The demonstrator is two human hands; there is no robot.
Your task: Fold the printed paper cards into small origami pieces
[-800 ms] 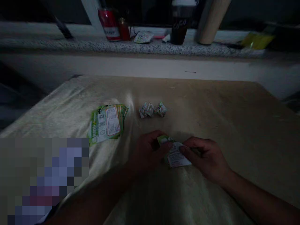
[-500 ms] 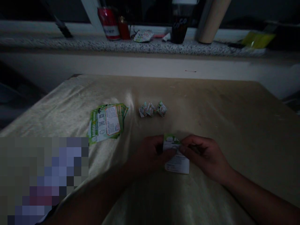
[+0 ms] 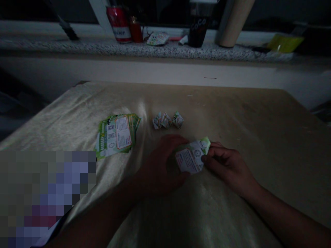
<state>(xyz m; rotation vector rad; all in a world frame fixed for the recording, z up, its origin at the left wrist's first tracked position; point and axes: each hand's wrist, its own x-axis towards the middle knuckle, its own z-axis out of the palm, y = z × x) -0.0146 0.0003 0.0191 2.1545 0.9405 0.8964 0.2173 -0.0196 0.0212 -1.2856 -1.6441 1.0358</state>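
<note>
A partly folded printed paper point(image 3: 190, 159), white with a green corner, is held above the table between my hands. My right hand point(image 3: 227, 162) pinches its right edge between thumb and fingers. On the other side my left hand point(image 3: 161, 165) curves around the paper with thumb and fingers spread apart; whether a fingertip touches the edge is too dark to tell. Beyond the hands, three small folded paper pieces point(image 3: 167, 120) sit in a row. To the left lies a fanned stack of green-and-white printed sheets point(image 3: 116, 134).
A pale cloth covers the table point(image 3: 258, 113). Behind it, a speckled windowsill point(image 3: 160, 51) carries a red can point(image 3: 119, 26), a red lighter point(image 3: 136, 31), a dark cup point(image 3: 198, 29), a cardboard tube point(image 3: 234, 26) and a yellow packet point(image 3: 284, 43). A pixelated patch hides the lower left.
The paper has turned so its green corner points up and right. My left hand has loosened from it and spread its fingers, while my right hand keeps its pinch.
</note>
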